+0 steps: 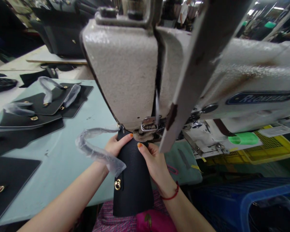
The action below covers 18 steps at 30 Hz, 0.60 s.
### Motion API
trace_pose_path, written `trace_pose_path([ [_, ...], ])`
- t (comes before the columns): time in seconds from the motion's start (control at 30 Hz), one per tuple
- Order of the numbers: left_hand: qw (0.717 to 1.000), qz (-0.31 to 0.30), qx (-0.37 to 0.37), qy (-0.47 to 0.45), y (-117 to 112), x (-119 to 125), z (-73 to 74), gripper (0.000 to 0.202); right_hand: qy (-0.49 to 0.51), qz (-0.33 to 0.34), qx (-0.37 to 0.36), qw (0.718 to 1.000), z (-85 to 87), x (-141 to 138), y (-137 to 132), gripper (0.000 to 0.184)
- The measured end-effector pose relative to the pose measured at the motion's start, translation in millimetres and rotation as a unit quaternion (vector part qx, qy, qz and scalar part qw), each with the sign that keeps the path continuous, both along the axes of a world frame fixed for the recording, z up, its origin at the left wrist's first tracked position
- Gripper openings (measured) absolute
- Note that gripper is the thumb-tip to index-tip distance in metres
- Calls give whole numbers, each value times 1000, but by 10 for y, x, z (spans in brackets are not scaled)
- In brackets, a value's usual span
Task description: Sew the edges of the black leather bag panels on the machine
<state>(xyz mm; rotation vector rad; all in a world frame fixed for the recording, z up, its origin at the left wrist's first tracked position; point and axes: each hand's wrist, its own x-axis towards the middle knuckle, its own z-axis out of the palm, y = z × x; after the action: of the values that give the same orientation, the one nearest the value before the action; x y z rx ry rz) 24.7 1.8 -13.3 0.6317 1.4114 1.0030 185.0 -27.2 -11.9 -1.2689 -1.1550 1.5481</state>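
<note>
A black leather bag panel (135,180) lies curved between my hands, its far edge under the head of a sewing machine (122,71). My left hand (117,145) grips the panel's left side, thumb on top and fingers hidden beneath. On the right edge, my right hand (154,159) pinches it the same way, thumb up. A handle wrapped in clear plastic (91,148) loops off the panel's left side, over my left wrist. Gold hardware (117,184) shows near the handle's lower end. The machine's needle and presser foot are largely hidden.
More black panels (45,103) with wrapped handles lie spread on the pale green tabletop (87,167) at left. A grey bar (195,74) slants down close to my right hand. A blue crate (246,199) and a yellow crate (268,151) stand at right.
</note>
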Motion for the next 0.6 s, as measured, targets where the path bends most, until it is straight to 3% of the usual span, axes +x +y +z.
trace_pose_path([
  [0.23,999,-13,10,33,175,-107,-16,54,-53,-4,43,998,-2,-19,34,47],
  [0.37,999,-37,38,-1,162,-133,8,54,-87,-9,67,994,30,47,42,48],
  [0.6,986,-101,-50,-120,68,-139,142,55,-92,-30,81,992,37,106,93,42],
])
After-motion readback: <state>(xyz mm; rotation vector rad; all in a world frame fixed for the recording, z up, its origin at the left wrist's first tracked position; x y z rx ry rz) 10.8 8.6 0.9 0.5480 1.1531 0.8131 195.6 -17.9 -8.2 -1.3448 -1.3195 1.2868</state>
